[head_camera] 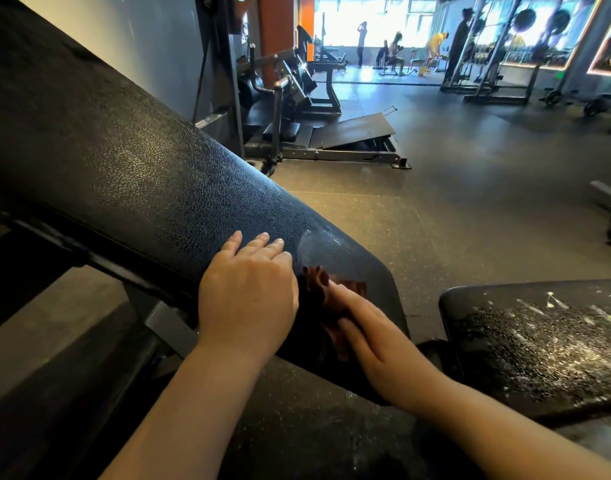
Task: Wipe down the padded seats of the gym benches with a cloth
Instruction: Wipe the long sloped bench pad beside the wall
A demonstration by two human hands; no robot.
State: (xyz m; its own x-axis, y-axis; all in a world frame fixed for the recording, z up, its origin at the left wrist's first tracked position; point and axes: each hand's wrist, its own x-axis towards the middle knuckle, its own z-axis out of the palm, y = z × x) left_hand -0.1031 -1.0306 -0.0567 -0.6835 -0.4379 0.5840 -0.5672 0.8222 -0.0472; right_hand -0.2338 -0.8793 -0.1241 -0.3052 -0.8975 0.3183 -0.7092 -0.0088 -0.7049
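Both hands [248, 292] on bench pad [131, 174]

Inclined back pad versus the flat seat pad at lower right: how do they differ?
The inclined back pad slopes upward and looks mostly clean; the flat seat pad lies level, speckled with white residue. The right hand presses the cloth on the inclined one only. Both are black and textured.

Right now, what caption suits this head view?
Right hand wipes inclined black bench pad with brown cloth; left hand steadies it.
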